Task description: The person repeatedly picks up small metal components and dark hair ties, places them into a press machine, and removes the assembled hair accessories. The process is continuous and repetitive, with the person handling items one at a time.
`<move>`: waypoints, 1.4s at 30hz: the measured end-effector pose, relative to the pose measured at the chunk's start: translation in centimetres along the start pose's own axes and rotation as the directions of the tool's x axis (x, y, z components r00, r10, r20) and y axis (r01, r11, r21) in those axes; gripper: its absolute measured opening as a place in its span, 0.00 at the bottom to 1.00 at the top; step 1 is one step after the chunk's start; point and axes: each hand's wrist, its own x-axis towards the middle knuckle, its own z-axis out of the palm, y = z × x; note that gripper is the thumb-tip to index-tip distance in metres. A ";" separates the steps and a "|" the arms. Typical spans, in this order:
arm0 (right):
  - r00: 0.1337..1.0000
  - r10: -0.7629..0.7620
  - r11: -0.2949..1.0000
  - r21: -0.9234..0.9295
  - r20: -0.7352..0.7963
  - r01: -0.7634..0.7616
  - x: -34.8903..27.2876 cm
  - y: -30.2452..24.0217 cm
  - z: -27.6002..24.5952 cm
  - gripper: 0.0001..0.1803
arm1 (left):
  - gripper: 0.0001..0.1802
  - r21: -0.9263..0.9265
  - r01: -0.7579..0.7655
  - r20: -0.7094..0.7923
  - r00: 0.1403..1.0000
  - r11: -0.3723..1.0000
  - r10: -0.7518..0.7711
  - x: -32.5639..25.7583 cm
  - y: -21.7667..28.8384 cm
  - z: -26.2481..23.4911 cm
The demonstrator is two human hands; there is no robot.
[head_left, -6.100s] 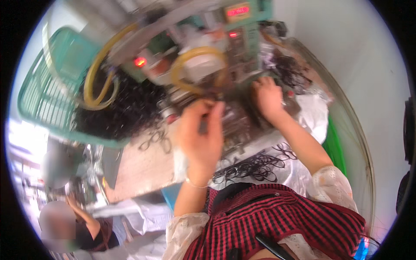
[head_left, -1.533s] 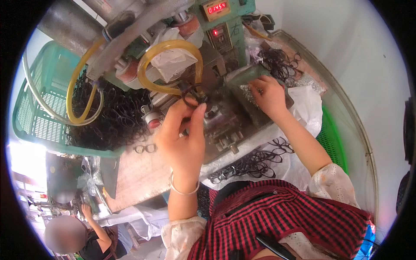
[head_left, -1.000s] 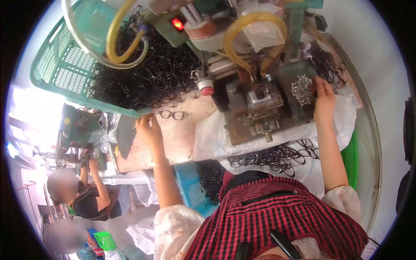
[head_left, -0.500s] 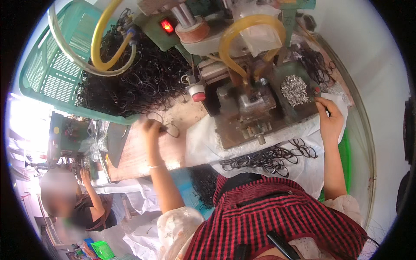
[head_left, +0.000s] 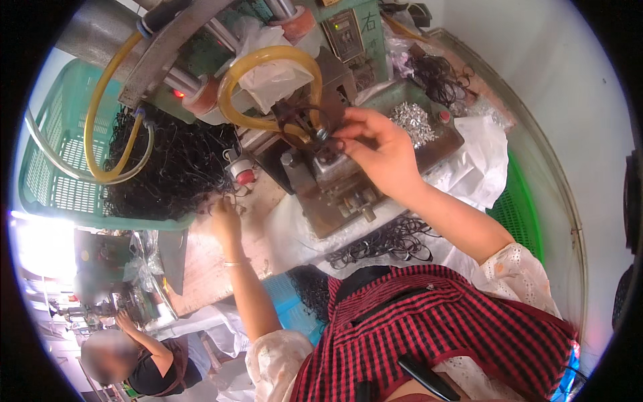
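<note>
- While the right hand (head_left: 382, 151) reaches up to the press (head_left: 328, 177), its fingers (head_left: 351, 130) pinch a dark frame (head_left: 301, 124) and hold it just over the metal block at the press's middle.
- Left hand (head_left: 226, 221) lies on the bench (head_left: 207, 261) at the edge of the frame pile (head_left: 167, 167); its fingers curl down among the frames, but I cannot tell whether they grip one.
- That pile fills a green basket (head_left: 53, 181) to the left.
- Yellow hose (head_left: 268, 67) loops above the frame.
- Small silver parts (head_left: 412, 120) sit in a tray right of the press.
- More frames (head_left: 388, 241) lie on white plastic near the body.
</note>
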 end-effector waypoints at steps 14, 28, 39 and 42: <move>0.951 -0.102 0.955 -0.239 0.292 0.176 -0.2 -5.3 -2.3 0.23 | 0.07 -0.844 -0.459 -0.459 0.886 0.278 0.071 -12.9 15.1 -13.0; 0.984 -0.173 0.419 -0.902 0.037 0.107 2.9 4.3 -10.1 0.05 | 0.05 -0.761 -0.500 -0.343 0.851 0.414 0.397 -11.4 24.5 -9.2; 0.902 -0.339 0.210 -0.913 0.269 0.351 4.3 3.8 -10.2 0.06 | 0.12 -0.619 -0.658 -0.514 0.753 0.430 0.411 -15.3 21.0 -8.6; 0.932 -0.328 0.282 -0.926 0.153 0.251 3.6 4.6 -11.3 0.06 | 0.12 -0.338 -0.726 -0.682 0.627 0.599 0.376 -14.4 15.3 -6.5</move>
